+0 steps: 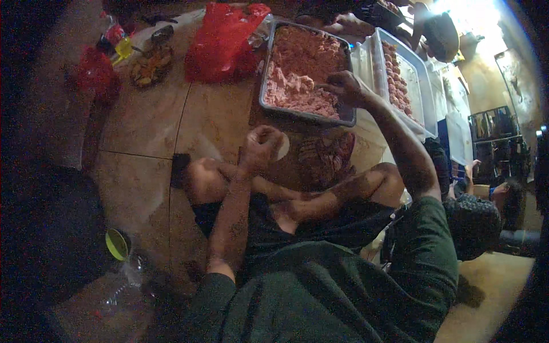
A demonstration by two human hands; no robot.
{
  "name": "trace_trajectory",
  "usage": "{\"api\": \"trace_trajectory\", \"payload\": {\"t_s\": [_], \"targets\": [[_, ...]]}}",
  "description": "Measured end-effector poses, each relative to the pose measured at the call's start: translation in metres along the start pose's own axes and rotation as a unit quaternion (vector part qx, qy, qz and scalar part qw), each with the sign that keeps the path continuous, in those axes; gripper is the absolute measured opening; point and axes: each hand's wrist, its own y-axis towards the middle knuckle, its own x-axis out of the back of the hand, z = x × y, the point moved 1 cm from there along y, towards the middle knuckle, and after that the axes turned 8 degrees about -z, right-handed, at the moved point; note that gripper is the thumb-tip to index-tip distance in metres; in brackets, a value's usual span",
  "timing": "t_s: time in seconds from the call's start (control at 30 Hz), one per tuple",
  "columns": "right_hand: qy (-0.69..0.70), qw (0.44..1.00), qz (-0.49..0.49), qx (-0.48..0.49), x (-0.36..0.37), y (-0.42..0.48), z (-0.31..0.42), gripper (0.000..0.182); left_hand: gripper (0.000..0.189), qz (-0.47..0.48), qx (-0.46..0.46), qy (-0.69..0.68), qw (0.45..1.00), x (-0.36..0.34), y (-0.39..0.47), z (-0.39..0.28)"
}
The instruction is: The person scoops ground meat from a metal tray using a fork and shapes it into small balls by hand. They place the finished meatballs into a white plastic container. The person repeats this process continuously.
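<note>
Before my crossed legs stands a deep rectangular tray (pixel 264 92) of pinkish minced filling (pixel 296 83). My right hand (pixel 345 88) is over the tray's right side, its fingers closed on a thin utensil whose tip meets the filling; its exact kind cannot be told. My left hand (pixel 263 143) is nearer to me, below the tray, with its fingers curled around a thin, pale round wrapper (pixel 283 147), part of which shows beside the palm. Right of the tray, a clear plastic container (pixel 418 70) holds rows of small filled pieces (pixel 399 88).
A red plastic bag (pixel 221 47) lies left of the tray, with a plate of food (pixel 150 66) and a bottle (pixel 115 34) farther left. A patterned cloth (pixel 328 156) lies by my legs. Other people sit at the right and top right. A green-rimmed cup (pixel 117 244) is at lower left.
</note>
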Motion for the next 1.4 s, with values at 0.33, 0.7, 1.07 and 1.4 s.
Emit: {"api": "trace_trajectory", "payload": {"t_s": [0.33, 0.7, 1.07, 1.4], "targets": [[0.314, 0.882, -0.353, -0.001, -0.04, -0.15, 0.115, 0.013, 0.076, 0.296, 0.066, -0.606, 0.736, -0.048, -0.037, -0.077], [0.265, 0.916, -0.3, 0.017, -0.088, -0.193, 0.143, 0.03, 0.094, 0.117, -0.032, -0.493, 0.862, -0.085, -0.049, -0.067], [0.266, 0.917, -0.296, 0.025, -0.049, -0.2, 0.144, 0.024, 0.075, -0.004, 0.084, -0.401, 0.912, -0.047, -0.061, -0.032], [0.218, 0.931, -0.291, 0.04, -0.078, -0.199, 0.137, 0.021, 0.065, 0.067, 0.036, -0.369, 0.926, -0.058, -0.073, -0.045]]}}
